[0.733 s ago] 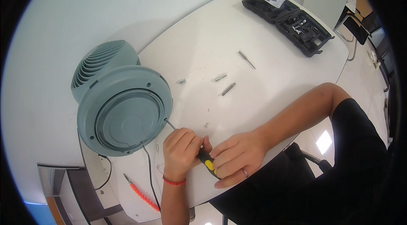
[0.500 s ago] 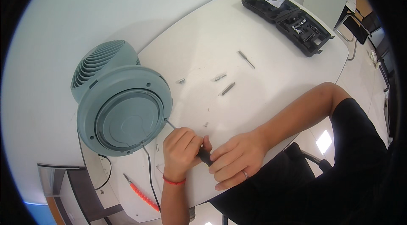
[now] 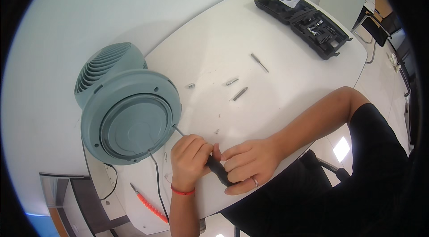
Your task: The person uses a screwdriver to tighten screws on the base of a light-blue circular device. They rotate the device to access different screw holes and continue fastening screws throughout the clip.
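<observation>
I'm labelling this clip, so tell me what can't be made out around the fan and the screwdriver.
Head view only:
- Screwdriver handle: mostly covered by the left hand and right hand.
- Its tip: hidden at the fan rim.
- Loose bits on the table: too small to tell types.
- Tool case contents: too small.

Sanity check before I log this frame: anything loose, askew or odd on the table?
Yes. Several driver bits and a small screw lie scattered on the white table, away from the open tool case. The fan lies tipped, grille off.
</observation>
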The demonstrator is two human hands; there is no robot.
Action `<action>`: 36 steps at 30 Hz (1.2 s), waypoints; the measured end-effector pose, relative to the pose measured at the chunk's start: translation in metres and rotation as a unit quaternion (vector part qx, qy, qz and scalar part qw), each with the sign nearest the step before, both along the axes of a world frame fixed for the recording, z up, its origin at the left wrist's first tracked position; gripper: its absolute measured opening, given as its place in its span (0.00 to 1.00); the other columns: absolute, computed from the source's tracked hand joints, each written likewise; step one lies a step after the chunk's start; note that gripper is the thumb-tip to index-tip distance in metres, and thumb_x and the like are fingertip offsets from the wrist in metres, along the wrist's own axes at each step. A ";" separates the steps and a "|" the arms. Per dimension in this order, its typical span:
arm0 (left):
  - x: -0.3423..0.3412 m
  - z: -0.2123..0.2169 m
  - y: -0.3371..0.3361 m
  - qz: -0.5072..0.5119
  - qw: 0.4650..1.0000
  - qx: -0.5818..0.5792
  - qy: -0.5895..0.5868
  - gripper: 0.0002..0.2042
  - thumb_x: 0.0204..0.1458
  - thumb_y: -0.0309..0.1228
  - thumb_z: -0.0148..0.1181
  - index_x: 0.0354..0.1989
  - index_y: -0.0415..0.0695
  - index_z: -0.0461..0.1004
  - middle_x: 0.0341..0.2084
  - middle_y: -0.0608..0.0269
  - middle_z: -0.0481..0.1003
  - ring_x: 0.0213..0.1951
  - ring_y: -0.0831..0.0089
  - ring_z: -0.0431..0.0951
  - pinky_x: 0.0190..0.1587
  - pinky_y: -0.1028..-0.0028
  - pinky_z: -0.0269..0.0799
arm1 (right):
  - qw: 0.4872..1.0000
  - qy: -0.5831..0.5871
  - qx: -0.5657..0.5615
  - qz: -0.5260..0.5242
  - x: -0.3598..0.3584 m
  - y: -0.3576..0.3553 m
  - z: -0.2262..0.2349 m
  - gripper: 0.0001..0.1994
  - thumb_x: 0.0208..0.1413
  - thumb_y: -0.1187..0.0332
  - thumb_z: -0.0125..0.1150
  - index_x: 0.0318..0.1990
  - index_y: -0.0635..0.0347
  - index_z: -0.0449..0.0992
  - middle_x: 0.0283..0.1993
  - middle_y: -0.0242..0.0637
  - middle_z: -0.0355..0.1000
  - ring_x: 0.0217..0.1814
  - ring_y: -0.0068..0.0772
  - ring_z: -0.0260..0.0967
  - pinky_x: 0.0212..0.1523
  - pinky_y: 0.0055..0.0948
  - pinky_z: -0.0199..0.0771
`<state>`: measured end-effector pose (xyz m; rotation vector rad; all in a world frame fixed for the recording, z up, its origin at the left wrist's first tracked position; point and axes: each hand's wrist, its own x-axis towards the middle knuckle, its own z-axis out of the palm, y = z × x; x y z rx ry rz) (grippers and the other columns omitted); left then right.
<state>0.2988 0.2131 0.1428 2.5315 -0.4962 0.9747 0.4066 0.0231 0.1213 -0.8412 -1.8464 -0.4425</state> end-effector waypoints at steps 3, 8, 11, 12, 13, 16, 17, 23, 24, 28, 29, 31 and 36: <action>0.000 -0.001 0.001 0.000 1.000 0.003 0.005 0.11 0.40 0.19 0.73 0.24 0.43 0.73 0.22 0.62 0.69 0.25 0.62 0.73 0.27 0.66 0.66 | 1.000 0.007 0.008 -0.009 -0.001 -0.001 0.002 0.09 0.59 0.78 0.69 0.46 0.55 0.86 0.37 0.37 0.67 0.43 0.38 0.72 0.59 0.41 0.80; -0.001 0.001 0.001 -0.001 1.000 -0.002 0.007 0.11 0.40 0.19 0.73 0.24 0.43 0.73 0.22 0.62 0.70 0.25 0.62 0.73 0.27 0.66 0.66 | 1.000 0.014 0.013 0.012 -0.002 0.001 0.003 0.11 0.61 0.79 0.68 0.50 0.59 0.87 0.42 0.39 0.73 0.49 0.41 0.76 0.61 0.41 0.81; -0.001 0.003 0.000 0.004 1.000 -0.010 0.002 0.11 0.40 0.19 0.73 0.24 0.43 0.73 0.22 0.62 0.70 0.25 0.62 0.73 0.27 0.66 0.67 | 0.998 0.014 0.005 0.057 -0.002 0.001 0.006 0.12 0.62 0.80 0.67 0.51 0.61 0.86 0.47 0.40 0.77 0.53 0.43 0.77 0.61 0.41 0.81; 0.000 0.004 -0.001 0.006 1.000 -0.013 -0.001 0.11 0.40 0.19 0.73 0.23 0.43 0.72 0.22 0.62 0.70 0.25 0.62 0.73 0.27 0.66 0.67 | 0.997 0.011 0.000 0.076 -0.001 0.001 0.007 0.12 0.63 0.81 0.67 0.52 0.61 0.86 0.48 0.41 0.78 0.54 0.43 0.78 0.61 0.41 0.81; 0.000 0.004 -0.001 0.006 1.000 -0.009 -0.001 0.11 0.40 0.19 0.73 0.23 0.43 0.72 0.21 0.62 0.69 0.25 0.62 0.73 0.27 0.66 0.66 | 0.997 0.009 0.006 0.077 -0.002 0.001 0.005 0.11 0.64 0.80 0.67 0.51 0.62 0.86 0.49 0.41 0.78 0.54 0.43 0.78 0.61 0.41 0.81; 0.000 0.002 0.000 0.006 1.000 0.003 0.001 0.12 0.41 0.19 0.73 0.23 0.43 0.72 0.21 0.62 0.69 0.24 0.62 0.72 0.26 0.66 0.66 | 0.997 0.012 -0.002 0.079 -0.005 0.003 0.002 0.08 0.65 0.79 0.68 0.49 0.62 0.87 0.50 0.39 0.77 0.55 0.41 0.77 0.60 0.41 0.80; 0.000 0.001 0.000 0.007 1.000 0.007 0.004 0.12 0.41 0.19 0.73 0.23 0.43 0.72 0.20 0.62 0.68 0.24 0.62 0.72 0.26 0.66 0.66 | 0.996 0.020 -0.020 0.081 -0.004 0.002 0.004 0.08 0.64 0.78 0.69 0.48 0.61 0.87 0.49 0.38 0.77 0.54 0.41 0.77 0.60 0.40 0.80; 0.001 0.001 0.000 0.003 1.000 0.006 0.009 0.12 0.41 0.19 0.73 0.22 0.43 0.72 0.20 0.62 0.67 0.23 0.62 0.70 0.26 0.67 0.64 | 1.000 -0.005 0.005 -0.011 0.001 -0.001 0.004 0.08 0.60 0.75 0.76 0.45 0.52 0.89 0.39 0.33 0.71 0.46 0.35 0.74 0.58 0.36 0.78; 0.001 0.001 0.000 0.005 1.000 0.003 0.010 0.12 0.41 0.19 0.73 0.22 0.43 0.71 0.20 0.62 0.67 0.23 0.62 0.70 0.26 0.67 0.64 | 0.999 -0.014 0.014 -0.027 0.001 -0.002 0.003 0.08 0.59 0.75 0.77 0.44 0.51 0.89 0.38 0.32 0.70 0.45 0.34 0.73 0.57 0.35 0.78; 0.000 0.002 0.000 0.009 1.000 0.005 0.020 0.12 0.41 0.19 0.74 0.22 0.43 0.71 0.20 0.61 0.68 0.23 0.62 0.72 0.26 0.67 0.65 | 1.000 -0.009 0.020 -0.019 0.000 0.000 0.003 0.09 0.59 0.75 0.78 0.45 0.52 0.89 0.38 0.32 0.71 0.45 0.33 0.73 0.56 0.35 0.79; -0.002 0.003 -0.001 0.012 1.000 0.004 0.029 0.12 0.42 0.19 0.74 0.23 0.42 0.72 0.20 0.61 0.69 0.24 0.61 0.73 0.27 0.66 0.66 | 1.000 -0.002 0.015 -0.014 -0.001 -0.001 0.003 0.10 0.59 0.75 0.78 0.46 0.51 0.89 0.39 0.32 0.71 0.45 0.33 0.73 0.56 0.35 0.79; -0.002 0.004 -0.002 0.016 0.999 0.001 0.036 0.13 0.42 0.19 0.74 0.23 0.42 0.72 0.21 0.60 0.71 0.24 0.60 0.74 0.27 0.65 0.66 | 1.000 0.004 0.019 -0.011 -0.002 0.000 0.001 0.11 0.59 0.75 0.77 0.49 0.51 0.90 0.39 0.32 0.71 0.46 0.33 0.74 0.57 0.36 0.79; -0.003 0.003 -0.002 0.015 0.999 -0.002 0.034 0.13 0.41 0.18 0.73 0.23 0.42 0.71 0.21 0.60 0.71 0.24 0.60 0.74 0.27 0.65 0.66 | 0.999 0.002 0.031 -0.015 -0.004 0.002 -0.002 0.11 0.63 0.76 0.73 0.52 0.56 0.90 0.44 0.35 0.76 0.51 0.36 0.77 0.58 0.38 0.80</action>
